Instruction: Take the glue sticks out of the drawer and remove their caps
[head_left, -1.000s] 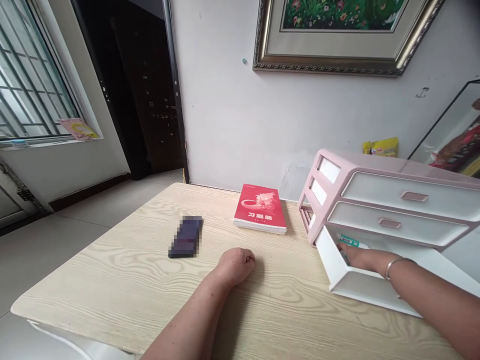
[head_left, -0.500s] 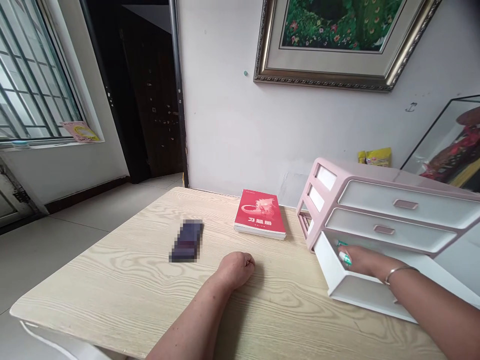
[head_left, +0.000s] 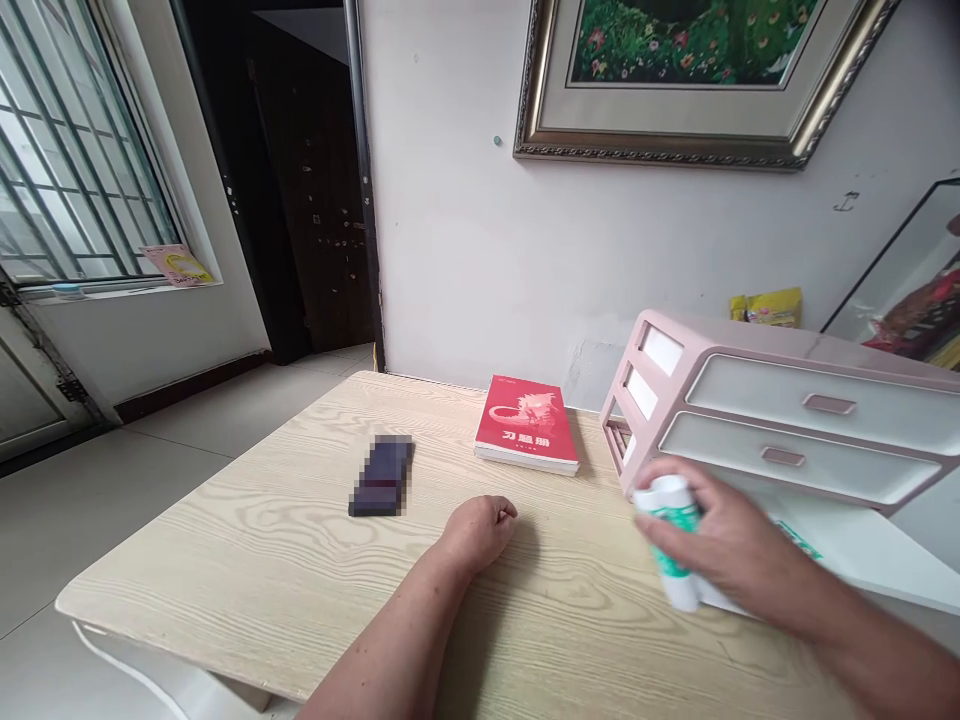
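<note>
My right hand [head_left: 712, 525] is closed around a white cylindrical tube with green print [head_left: 676, 540], held nearly upright in front of the drawer unit; what the tube contains cannot be told. Behind this hand, the white bottom drawer [head_left: 870, 555] of the pink and white drawer unit [head_left: 701, 345] is pulled out, with some green print showing inside it. My left hand [head_left: 480, 530] rests on the wooden table [head_left: 300, 590] with its fingers curled in, and nothing shows in them. It lies nearest to a red book [head_left: 525, 420].
A dark, pixelated flat object [head_left: 381, 476] lies on the table left of the book. A yellow packet [head_left: 766, 307] and a glass case [head_left: 900, 290] stand behind the drawer unit. The wall [head_left: 450, 250] borders the table's far side.
My right hand has come out of the open drawer, up and to the left, with the tube now in it. My left hand stays curled on the table. The view has shifted slightly.
</note>
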